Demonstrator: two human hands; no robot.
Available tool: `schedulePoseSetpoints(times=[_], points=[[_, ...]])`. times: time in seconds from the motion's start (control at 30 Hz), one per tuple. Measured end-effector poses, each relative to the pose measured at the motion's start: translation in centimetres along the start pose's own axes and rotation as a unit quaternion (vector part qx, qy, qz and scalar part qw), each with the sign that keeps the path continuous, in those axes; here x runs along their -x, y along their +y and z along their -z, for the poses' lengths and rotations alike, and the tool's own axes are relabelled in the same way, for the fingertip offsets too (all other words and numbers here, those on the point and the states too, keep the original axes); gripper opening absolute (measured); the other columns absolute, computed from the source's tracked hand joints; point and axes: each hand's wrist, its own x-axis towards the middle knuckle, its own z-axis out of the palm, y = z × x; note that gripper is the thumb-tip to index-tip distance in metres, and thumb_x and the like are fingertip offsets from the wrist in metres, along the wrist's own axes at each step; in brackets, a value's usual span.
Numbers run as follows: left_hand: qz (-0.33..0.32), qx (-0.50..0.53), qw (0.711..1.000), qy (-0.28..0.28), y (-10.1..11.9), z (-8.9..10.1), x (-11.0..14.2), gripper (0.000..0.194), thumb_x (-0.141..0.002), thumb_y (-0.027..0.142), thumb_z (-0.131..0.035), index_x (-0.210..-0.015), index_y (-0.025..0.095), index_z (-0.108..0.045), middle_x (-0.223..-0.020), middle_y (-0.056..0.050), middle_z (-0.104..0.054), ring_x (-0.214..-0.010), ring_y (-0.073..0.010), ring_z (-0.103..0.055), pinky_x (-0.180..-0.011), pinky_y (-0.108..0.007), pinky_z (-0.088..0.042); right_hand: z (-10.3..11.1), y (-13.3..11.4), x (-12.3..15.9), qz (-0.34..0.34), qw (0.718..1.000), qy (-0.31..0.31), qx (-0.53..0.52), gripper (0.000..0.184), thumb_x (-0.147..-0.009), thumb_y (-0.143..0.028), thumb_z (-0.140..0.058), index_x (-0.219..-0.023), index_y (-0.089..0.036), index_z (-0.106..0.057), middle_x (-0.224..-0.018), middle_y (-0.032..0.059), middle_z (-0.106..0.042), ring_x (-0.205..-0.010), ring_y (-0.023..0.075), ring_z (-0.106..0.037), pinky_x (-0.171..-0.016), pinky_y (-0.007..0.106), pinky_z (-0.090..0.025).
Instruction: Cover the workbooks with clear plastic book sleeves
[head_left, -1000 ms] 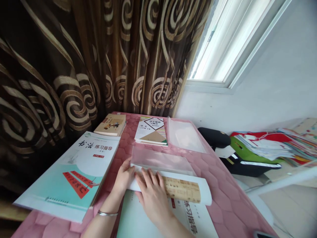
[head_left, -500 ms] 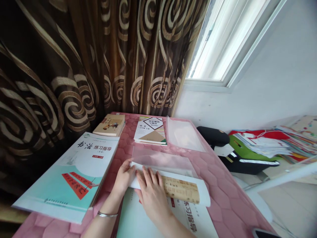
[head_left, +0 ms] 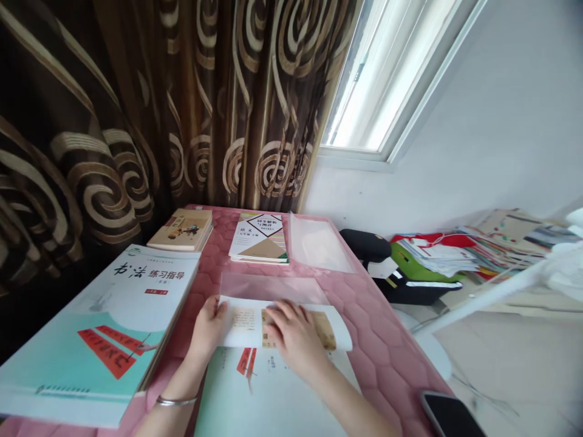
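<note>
A pale green workbook (head_left: 273, 394) lies in front of me on the pink quilted table (head_left: 387, 358). Its far end sits under a folded white flap (head_left: 241, 321) joined to a clear plastic cover (head_left: 273, 288). My left hand (head_left: 207, 328) holds the flap's left edge, thumb on top. My right hand (head_left: 296, 340) lies flat on the flap, fingers stretched out and pressing it down. A silver bangle (head_left: 175, 401) circles my left wrist.
A large teal-and-white workbook (head_left: 100, 328) lies at the left. Two smaller books (head_left: 182, 229) (head_left: 260, 238) and a second clear cover (head_left: 319, 244) lie at the back. A phone (head_left: 450, 416) sits at the table's right edge. A brown curtain (head_left: 159, 103) hangs behind; stacked papers (head_left: 455, 255) lie right.
The flap, curled up before, now lies flatter on the workbook. My right hand has slid to the right along it. The camera has turned a little to the right.
</note>
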Motion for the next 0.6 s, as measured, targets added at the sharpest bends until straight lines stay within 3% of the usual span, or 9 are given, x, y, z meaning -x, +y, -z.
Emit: schedulePoseSetpoints(times=[0.23,0.37,0.47,0.6], points=[[0.001,-0.067,0.998,0.016,-1.2,0.0,-0.3,0.024,-0.066,0.042,-0.061,-0.077,0.021,-0.058,-0.063,0.0,-0.064,-0.065,-0.0198,-0.06,-0.057,-0.026,-0.041,-1.3,7.9,1.8,-0.143,0.987,0.065,0.044,0.03,-0.094,-0.031,-0.045,-0.102,-0.028,-0.073,-0.112,0.0095,-0.063,-0.1,0.0261,-0.06,-0.081,0.041,-0.049],[0.006,-0.064,0.998,0.022,-1.1,0.0,-0.3,0.025,-0.065,0.044,-0.062,-0.074,0.021,-0.058,-0.064,-0.001,-0.064,-0.064,-0.0194,-0.06,-0.056,-0.026,-0.042,-2.3,10.7,2.2,-0.232,0.967,0.097,-0.025,0.034,-0.088,-0.037,-0.05,-0.11,-0.02,-0.07,-0.116,0.0162,-0.06,-0.106,0.0318,-0.057,-0.085,0.047,-0.049],[-0.003,-0.03,0.999,0.017,-0.9,-0.1,-0.3,0.032,-0.064,0.049,-0.065,-0.076,0.02,-0.06,-0.066,-0.001,-0.064,-0.066,-0.0192,-0.059,-0.058,-0.026,-0.043,-2.7,12.3,2.1,-0.289,0.931,0.116,-0.189,0.045,-0.084,-0.039,-0.053,-0.119,-0.013,-0.062,-0.115,0.0169,-0.064,-0.107,0.0307,-0.06,-0.092,0.048,-0.048],[-0.006,0.006,1.0,0.003,-0.4,-0.2,0.0,0.039,-0.066,0.054,-0.067,-0.081,0.018,-0.061,-0.068,-0.001,-0.064,-0.065,-0.0174,-0.058,-0.058,-0.025,-0.043,-2.2,12.8,1.9,-0.341,0.849,0.121,-0.384,0.055,-0.075,-0.044,-0.061,-0.121,-0.014,-0.06,-0.114,0.0135,-0.069,-0.103,0.0283,-0.065,-0.09,0.043,-0.052]])
